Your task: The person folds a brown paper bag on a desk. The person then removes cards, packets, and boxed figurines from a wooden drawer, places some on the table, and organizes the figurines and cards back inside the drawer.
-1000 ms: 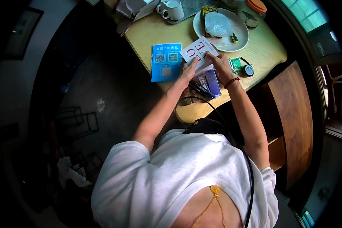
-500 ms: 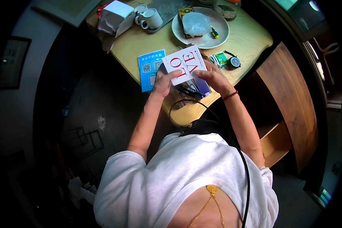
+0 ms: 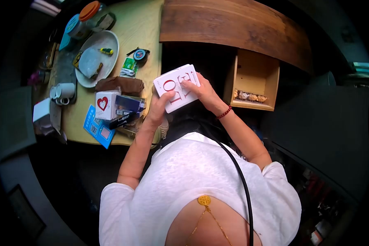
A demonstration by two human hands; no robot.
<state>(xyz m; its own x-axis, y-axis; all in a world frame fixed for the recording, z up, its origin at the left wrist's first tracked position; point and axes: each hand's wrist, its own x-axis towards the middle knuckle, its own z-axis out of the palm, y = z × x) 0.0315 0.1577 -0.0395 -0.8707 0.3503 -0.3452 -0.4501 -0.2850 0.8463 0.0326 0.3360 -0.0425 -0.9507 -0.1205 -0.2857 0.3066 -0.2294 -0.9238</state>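
Between my two hands is a flat white box [image 3: 177, 89] with large red "LOVE" lettering, held in front of my body just off the table's right edge. My left hand [image 3: 158, 107] grips its lower left side, thumb on the printed face. On the right side my right hand [image 3: 201, 91] is closed round it, thumb also on the face. The box's underside and most of my fingers are hidden, and I cannot tell if more than one piece is stacked there. Left of my left hand lie a white box with a red heart [image 3: 105, 105], a blue-purple box [image 3: 127, 105] and a black pen-like item [image 3: 124, 119].
An open wooden drawer [image 3: 235, 76] with several round items [image 3: 250, 97] is at right, below a dark wooden top [image 3: 233, 22]. The table also holds a plate [image 3: 114, 49], white mugs [image 3: 64, 91], a brown pouch [image 3: 119, 85], a blue QR-code card [image 3: 95, 130] and jars [image 3: 97, 16].
My view has turned right, bringing the open drawer into sight. Both hands have carried the white box from above the table to beyond its right edge. The heart-printed box is now visible.
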